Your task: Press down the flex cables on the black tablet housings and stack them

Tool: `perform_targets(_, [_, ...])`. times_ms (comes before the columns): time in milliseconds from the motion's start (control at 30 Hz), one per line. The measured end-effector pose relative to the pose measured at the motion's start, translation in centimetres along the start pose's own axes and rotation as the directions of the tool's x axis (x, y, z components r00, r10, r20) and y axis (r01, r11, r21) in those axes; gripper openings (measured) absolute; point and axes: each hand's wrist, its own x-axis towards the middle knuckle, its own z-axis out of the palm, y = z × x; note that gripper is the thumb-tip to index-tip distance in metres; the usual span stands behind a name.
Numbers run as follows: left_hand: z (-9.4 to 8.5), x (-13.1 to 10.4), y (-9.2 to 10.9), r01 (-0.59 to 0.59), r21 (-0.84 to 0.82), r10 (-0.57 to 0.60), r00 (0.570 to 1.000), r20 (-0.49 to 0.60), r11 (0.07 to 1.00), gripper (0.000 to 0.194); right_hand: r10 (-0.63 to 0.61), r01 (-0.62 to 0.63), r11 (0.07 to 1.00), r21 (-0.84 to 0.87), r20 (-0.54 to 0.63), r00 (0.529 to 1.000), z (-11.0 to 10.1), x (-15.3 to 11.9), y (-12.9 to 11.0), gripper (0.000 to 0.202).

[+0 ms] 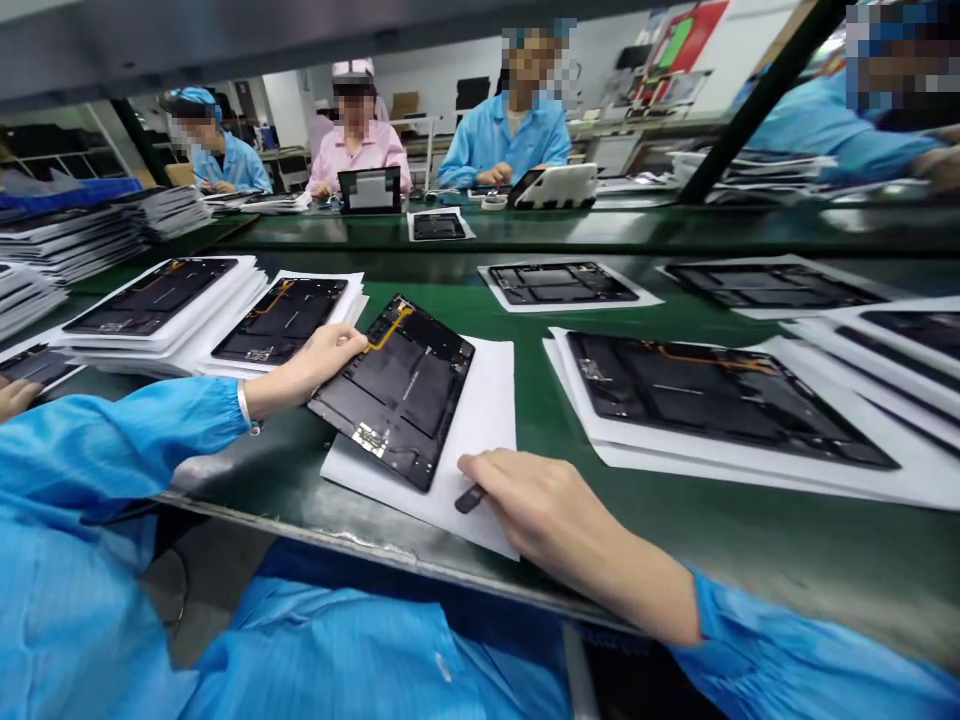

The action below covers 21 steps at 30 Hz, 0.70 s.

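Observation:
My left hand (pixel 330 358) grips the upper left edge of a black tablet housing (pixel 405 395), which is tilted up off the table. An orange ribbon cable (pixel 390 330) runs along its top part, and a small pale circuit board (pixel 369 438) sits near its lower edge. Beneath the housing lies a sheet of white paper (pixel 491 400). Over the sheet's right side, my right hand (pixel 532 495) is closed around a short black tool (pixel 470 498); only its blunt end shows, so its kind is unclear.
Paper-layered housings stand in stacks on the left (pixel 154 295) and lie on the right (pixel 720 390). More housings (pixel 566 283) rest on the green table (pixel 420 285) farther back. Several co-workers sit opposite, one in pink (pixel 367 150). Another person's hand (pixel 16 395) is at the left edge.

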Motion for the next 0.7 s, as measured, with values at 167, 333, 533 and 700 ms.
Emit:
perform_targets(167, [3.0, -0.8, -0.9, 0.041, 0.029, -0.043, 0.997, 0.061, 0.999, 0.021, 0.004, -0.019, 0.995, -0.097, -0.159, 0.987, -0.6, -0.2, -0.3, 0.030])
perform_targets(333, [3.3, 0.0, -0.7, 0.112, 0.063, -0.116, 0.990, 0.077, 0.992, 0.031, 0.136, -0.133, 0.989, -0.063, 0.048, 0.990, 0.0, -0.6, 0.2, 0.027])
perform_targets(533, [3.7, 0.4, 1.3, 0.225, 0.031, -0.227, 0.960, 0.163, 0.974, 0.032, 0.148, -0.139, 0.987, -0.082, 0.108, 0.983, 0.3, -0.6, -0.3, 0.027])
perform_targets(700, [2.2, 1.3, 2.8, 0.095, -0.022, -0.092, 0.990, 0.108, 0.995, 0.020, 0.135, -0.119, 0.984, 0.132, -0.121, 0.983, 0.3, -1.5, 0.7, 0.031])
